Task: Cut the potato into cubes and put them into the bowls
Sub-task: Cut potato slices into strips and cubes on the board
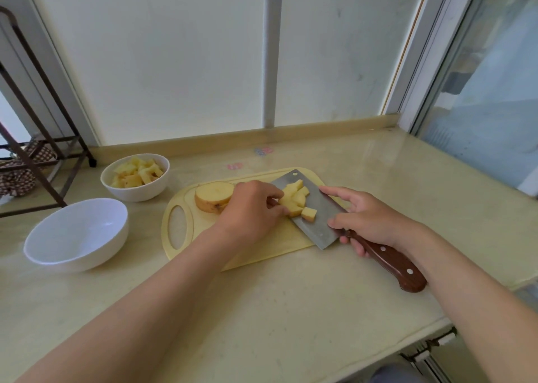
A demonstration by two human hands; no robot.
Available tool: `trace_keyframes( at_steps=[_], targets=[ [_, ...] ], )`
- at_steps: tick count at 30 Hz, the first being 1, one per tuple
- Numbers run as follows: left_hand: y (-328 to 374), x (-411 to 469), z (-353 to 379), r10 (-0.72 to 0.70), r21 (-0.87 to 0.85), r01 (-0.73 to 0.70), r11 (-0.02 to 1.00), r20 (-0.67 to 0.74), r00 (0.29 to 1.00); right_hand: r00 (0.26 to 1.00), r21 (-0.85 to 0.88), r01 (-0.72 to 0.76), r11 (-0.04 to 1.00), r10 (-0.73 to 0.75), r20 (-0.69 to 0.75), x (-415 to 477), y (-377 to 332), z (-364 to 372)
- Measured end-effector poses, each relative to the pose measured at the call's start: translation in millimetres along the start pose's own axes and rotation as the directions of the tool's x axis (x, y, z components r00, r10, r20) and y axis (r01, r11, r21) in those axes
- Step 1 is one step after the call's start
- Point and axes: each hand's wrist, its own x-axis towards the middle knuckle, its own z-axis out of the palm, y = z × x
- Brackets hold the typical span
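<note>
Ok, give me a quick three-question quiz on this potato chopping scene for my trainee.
1. True or false: the near white bowl is empty.
2. Multiple choice: the potato cubes at the left hand lie on A) the cleaver blade, B) the counter, C) a plate.
3. Fill in: the right hand grips the cleaver by its wooden ___.
Key: 1 true; only the far white bowl holds potato. 2 A. 3 handle.
</note>
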Motion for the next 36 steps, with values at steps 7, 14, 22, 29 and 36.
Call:
trace_keyframes(
  at_steps=[7, 14, 22, 29, 36],
  targets=[
    [-5, 0, 1, -0.001, -0.018, -0.001, 1.000, -0.101, 0.995, 1.000, 0.085, 0.017, 0.996, -0.019, 0.023, 5, 6, -5],
    [17, 4, -3, 0.038, 0.004, -0.038, 0.999, -0.220, 0.975, 0.998, 0.099, -0.020, 0.995, 0.014, 0.062, 9, 4, -9],
    [34, 14, 2, 0.157, 0.383, -0.247, 0.890, 0.253, 0.955, 1.000, 0.200, -0.005, 0.980, 0.011, -0.029, 3, 5, -4],
    [39, 19, -14, 0.105, 0.348, -0.235, 0.908, 0.352, 0.930, 0.999, 0.237, 0.040, 0.971, -0.047, 0.024, -1, -18, 21],
    [13, 17, -57, 0.080, 0.382, -0.175, 0.908, 0.251, 0.965, 0.981, 0.236, 0.117, 0.965, -0.149, 0.126, 13, -65, 52]
  ],
)
